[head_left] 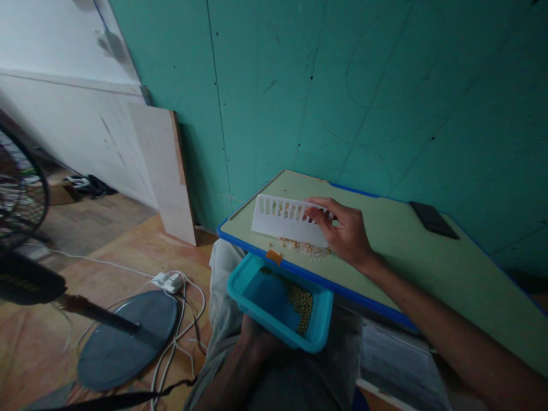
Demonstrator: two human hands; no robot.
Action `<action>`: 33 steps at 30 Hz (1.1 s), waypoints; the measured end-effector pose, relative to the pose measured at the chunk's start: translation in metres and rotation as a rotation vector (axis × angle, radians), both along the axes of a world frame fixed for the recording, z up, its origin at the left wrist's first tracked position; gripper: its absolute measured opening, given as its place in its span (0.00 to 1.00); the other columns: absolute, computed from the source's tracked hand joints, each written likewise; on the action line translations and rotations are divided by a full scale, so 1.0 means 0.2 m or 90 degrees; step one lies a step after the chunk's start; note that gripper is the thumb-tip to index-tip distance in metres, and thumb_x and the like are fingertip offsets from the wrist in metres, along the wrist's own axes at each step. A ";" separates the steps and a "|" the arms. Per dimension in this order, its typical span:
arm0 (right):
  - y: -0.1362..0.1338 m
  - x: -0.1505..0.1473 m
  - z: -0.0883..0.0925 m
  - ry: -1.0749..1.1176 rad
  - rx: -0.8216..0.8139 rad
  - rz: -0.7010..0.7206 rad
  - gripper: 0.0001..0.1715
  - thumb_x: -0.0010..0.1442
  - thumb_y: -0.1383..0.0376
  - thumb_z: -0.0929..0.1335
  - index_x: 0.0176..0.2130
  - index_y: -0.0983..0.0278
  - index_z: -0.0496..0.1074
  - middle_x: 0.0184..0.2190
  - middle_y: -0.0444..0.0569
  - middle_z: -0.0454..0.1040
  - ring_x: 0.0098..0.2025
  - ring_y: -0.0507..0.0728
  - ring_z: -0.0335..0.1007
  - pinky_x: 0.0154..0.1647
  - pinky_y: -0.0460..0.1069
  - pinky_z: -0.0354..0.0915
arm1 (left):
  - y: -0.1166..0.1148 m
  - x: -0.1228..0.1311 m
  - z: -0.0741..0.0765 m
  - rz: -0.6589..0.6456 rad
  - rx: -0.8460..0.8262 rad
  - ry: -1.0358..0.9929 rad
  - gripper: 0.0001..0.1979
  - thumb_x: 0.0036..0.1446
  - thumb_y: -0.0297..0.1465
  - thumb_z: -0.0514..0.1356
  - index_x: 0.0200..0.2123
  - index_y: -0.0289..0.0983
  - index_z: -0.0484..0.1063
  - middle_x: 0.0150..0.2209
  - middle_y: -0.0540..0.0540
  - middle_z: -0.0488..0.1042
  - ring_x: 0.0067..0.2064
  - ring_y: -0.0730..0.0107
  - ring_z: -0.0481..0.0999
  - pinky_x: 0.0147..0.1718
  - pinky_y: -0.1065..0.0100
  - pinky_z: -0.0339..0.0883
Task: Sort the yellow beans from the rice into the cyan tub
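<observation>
My right hand (342,228) grips the right end of a white slotted plastic strip (282,224), which stands on its long edge on the pale green tabletop (385,240). Along the near side of the strip lies a heap of mixed grains (306,248), some tan and some whitish. More tan bits show through the slots. Below the table edge, my left hand (259,337) supports a turquoise plastic tub (244,285) from underneath; its fingers are mostly hidden. Inside the tub, round tan beans (302,302) gather at the right, with a small greenish patch at the left.
A dark phone-like slab (433,220) lies at the table's far right. Orange tape (274,257) marks the blue edge. At left stand a fan with a round base (128,337), white cables and a power strip (166,281). A board (165,171) leans against the green wall (274,103).
</observation>
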State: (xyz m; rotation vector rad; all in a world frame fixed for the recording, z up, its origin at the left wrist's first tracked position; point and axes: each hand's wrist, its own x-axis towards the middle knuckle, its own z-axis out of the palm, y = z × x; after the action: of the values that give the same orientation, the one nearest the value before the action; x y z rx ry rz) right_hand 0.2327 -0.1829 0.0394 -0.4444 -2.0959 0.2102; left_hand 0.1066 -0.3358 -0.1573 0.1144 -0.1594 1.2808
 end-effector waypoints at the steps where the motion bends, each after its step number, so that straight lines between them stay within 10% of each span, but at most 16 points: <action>1: 0.00 0.00 0.00 -0.001 -0.001 0.004 0.12 0.69 0.58 0.68 0.48 0.60 0.78 0.33 0.44 0.82 0.29 0.50 0.76 0.31 0.45 0.69 | 0.00 0.00 0.00 -0.001 -0.031 0.009 0.10 0.59 0.32 0.62 0.37 0.37 0.84 0.43 0.47 0.84 0.48 0.64 0.83 0.51 0.69 0.74; 8: -0.01 0.00 0.00 0.008 -0.005 -0.011 0.13 0.69 0.57 0.68 0.48 0.59 0.79 0.35 0.44 0.83 0.30 0.51 0.76 0.32 0.46 0.70 | 0.00 0.02 0.07 0.025 -0.259 0.031 0.21 0.65 0.39 0.55 0.25 0.37 0.82 0.31 0.44 0.84 0.37 0.65 0.84 0.54 0.66 0.72; 33: -0.06 0.00 0.02 -0.024 0.023 0.038 0.12 0.70 0.60 0.68 0.50 0.60 0.78 0.41 0.46 0.84 0.34 0.51 0.79 0.34 0.46 0.72 | -0.01 0.02 0.03 0.037 -0.271 0.045 0.18 0.63 0.38 0.57 0.27 0.38 0.82 0.34 0.44 0.84 0.37 0.64 0.83 0.55 0.62 0.70</action>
State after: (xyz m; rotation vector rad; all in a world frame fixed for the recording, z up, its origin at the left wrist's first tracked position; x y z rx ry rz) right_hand 0.2331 -0.1945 0.0433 -0.3664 -2.1481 0.1999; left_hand 0.1101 -0.3371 -0.1521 -0.2024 0.1792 1.3408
